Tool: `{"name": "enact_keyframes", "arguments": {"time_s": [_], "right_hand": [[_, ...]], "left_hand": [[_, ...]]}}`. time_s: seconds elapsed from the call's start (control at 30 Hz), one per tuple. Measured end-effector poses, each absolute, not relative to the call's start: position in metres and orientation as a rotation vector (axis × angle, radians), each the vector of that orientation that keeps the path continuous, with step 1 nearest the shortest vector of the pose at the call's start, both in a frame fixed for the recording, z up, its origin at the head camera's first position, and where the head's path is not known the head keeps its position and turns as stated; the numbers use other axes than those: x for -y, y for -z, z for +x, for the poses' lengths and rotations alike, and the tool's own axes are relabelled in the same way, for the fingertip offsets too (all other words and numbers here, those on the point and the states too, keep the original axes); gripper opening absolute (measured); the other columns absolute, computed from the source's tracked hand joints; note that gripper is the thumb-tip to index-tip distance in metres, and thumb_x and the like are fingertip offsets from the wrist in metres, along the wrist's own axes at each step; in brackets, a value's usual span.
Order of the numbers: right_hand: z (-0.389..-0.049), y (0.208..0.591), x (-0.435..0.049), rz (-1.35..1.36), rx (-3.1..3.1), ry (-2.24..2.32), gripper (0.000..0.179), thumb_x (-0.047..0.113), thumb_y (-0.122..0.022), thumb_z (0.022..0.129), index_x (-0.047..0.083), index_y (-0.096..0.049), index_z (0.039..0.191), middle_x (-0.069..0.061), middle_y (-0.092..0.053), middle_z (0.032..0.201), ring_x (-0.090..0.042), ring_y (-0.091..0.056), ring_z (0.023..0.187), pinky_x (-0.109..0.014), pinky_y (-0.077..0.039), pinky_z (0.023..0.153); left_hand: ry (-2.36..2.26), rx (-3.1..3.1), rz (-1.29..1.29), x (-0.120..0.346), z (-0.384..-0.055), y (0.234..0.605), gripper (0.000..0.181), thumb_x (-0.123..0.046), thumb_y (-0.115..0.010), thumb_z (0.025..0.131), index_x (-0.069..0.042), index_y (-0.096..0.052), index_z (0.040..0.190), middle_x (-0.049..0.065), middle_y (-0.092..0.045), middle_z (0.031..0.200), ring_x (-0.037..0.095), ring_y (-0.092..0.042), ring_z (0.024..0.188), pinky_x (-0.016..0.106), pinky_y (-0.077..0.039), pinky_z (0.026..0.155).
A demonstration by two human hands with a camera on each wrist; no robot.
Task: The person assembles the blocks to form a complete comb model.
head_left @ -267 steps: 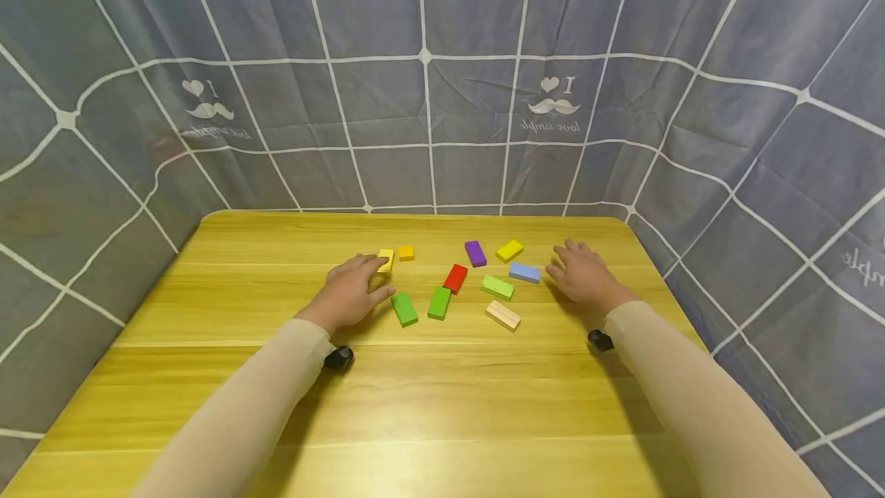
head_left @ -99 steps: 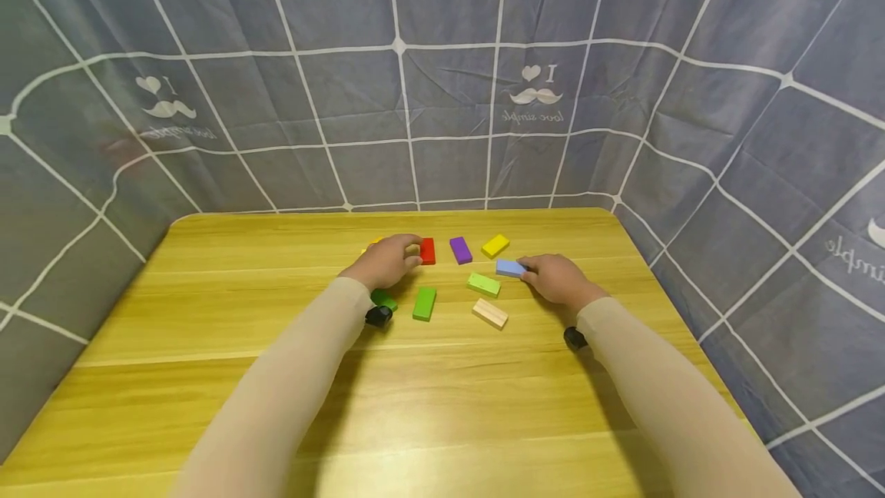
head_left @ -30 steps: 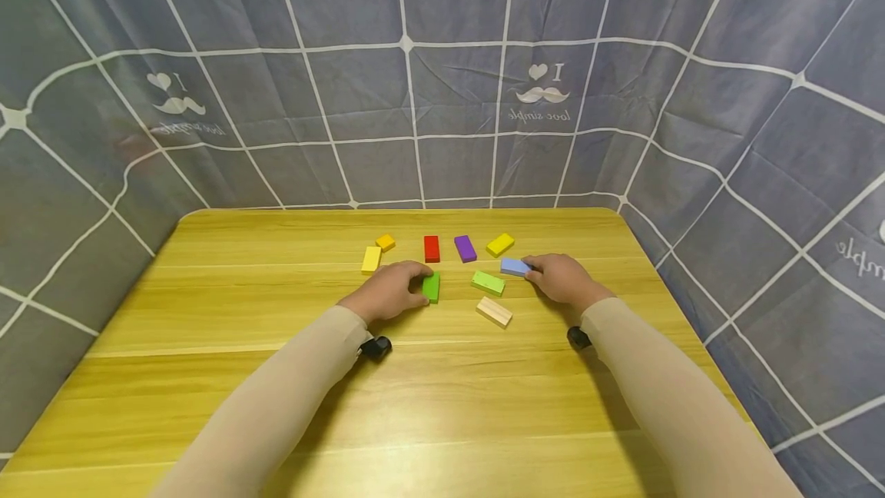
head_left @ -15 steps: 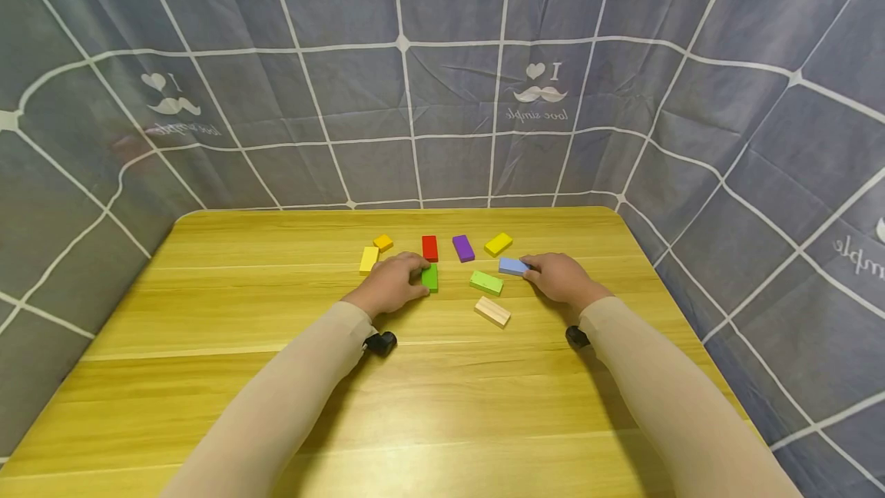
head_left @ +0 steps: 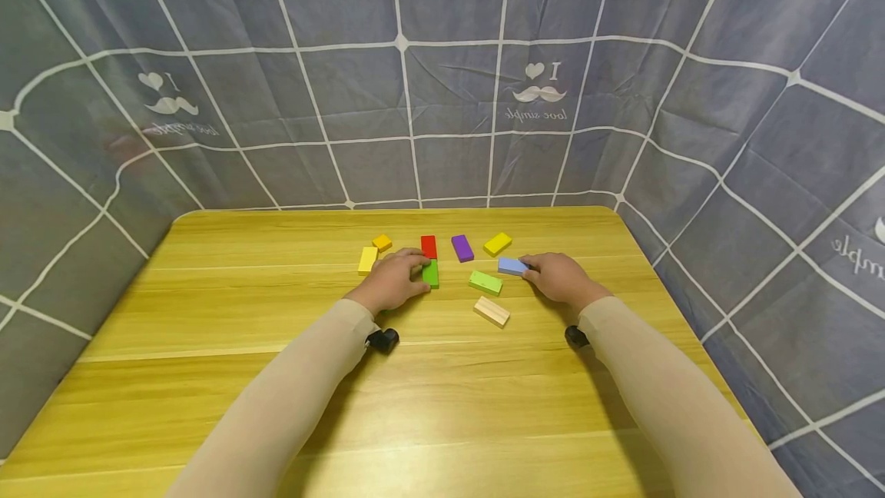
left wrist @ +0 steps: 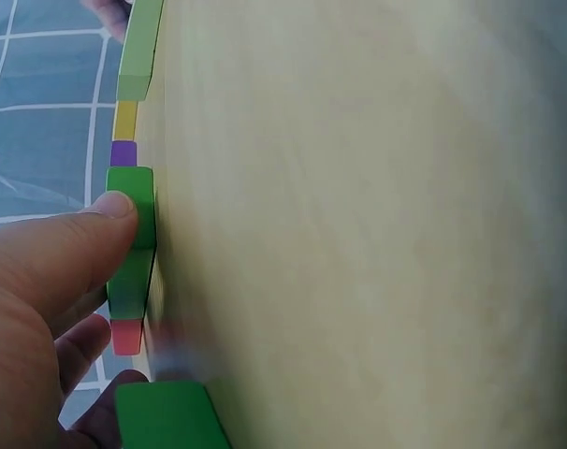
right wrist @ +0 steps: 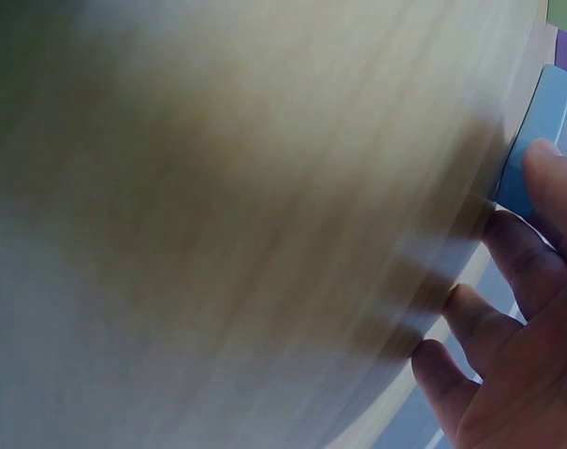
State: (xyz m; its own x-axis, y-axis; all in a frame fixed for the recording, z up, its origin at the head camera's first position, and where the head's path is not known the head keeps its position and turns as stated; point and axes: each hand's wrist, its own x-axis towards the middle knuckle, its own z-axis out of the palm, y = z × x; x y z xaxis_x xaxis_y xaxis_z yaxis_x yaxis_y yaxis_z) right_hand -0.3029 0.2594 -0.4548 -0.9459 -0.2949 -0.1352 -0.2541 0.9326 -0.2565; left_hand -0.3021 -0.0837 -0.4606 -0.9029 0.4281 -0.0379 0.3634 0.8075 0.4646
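Note:
My left hand (head_left: 392, 280) grips a green block (head_left: 432, 274) lying flat, thumb at its near end and fingers by its far end. That far end sits right at the red block (head_left: 429, 246), the two in one line. In the left wrist view, the thumb (left wrist: 115, 206) presses the green block's end. A second green block (left wrist: 167, 416) lies below the left hand, mostly hidden in the head view. My right hand (head_left: 558, 277) pinches one end of a light blue block (head_left: 512, 267) between thumb and fingers. Its other fingertips (right wrist: 428, 351) are down at the wooden tabletop.
Between the hands lie a purple block (head_left: 462, 248), a yellow block (head_left: 498, 244), a lime green block (head_left: 485, 283) and a plain wood block (head_left: 492, 312). A pale yellow block (head_left: 368, 260) and a small orange block (head_left: 382, 242) are at left. A grey curtain (head_left: 449, 121) hangs behind the table (head_left: 442, 406).
The red block went to the back of the group earlier. My left hand has since slid a green block away from me, up to the red one. My right hand took hold of the blue block.

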Motion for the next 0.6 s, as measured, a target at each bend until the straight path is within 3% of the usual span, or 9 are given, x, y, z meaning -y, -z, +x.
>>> {"name": "enact_keyframes", "arguments": {"time_s": [0.6], "right_hand": [[-0.3028, 0.4536, -0.2588, -0.407, -2.913, 0.357, 0.048, 0.028, -0.057, 0.11, 0.008, -0.056, 0.153, -0.019, -0.066, 0.145, -0.042, -0.063, 0.132, -0.059, -0.048, 0.113]], "left_hand": [[-0.71, -2.835, 0.61, 0.0849, -0.3076, 0.4623, 0.06, -0.035, -0.072, 0.1, -0.015, -0.056, 0.154, 0.008, -0.048, 0.165, 0.035, -0.041, 0.154, 0.061, -0.03, 0.122]]}}
